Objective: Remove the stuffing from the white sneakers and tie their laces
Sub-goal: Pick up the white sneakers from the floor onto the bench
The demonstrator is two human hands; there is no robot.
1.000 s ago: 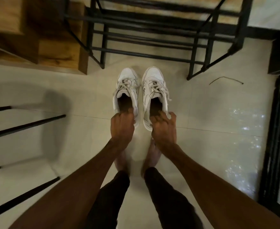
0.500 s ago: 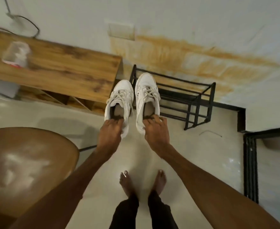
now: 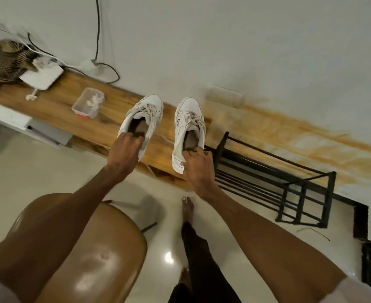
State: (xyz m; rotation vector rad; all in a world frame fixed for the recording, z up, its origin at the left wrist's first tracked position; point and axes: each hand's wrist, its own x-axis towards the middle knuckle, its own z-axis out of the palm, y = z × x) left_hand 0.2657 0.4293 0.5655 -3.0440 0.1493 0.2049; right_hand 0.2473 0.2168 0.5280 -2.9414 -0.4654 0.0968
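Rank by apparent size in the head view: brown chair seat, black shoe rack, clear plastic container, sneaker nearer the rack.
1. Brown chair seat, though nearness to the camera may inflate it.
2. Black shoe rack.
3. Sneaker nearer the rack.
4. Clear plastic container.

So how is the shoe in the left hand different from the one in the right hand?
The left sneaker slants, its toe pointing toward the other one, while the right sneaker points nearly straight ahead. The right sneaker shows dark lettering on its side; the left sneaker shows none here. Both are white, loosely laced and held up by the heel: left hand on one, right hand on the other.
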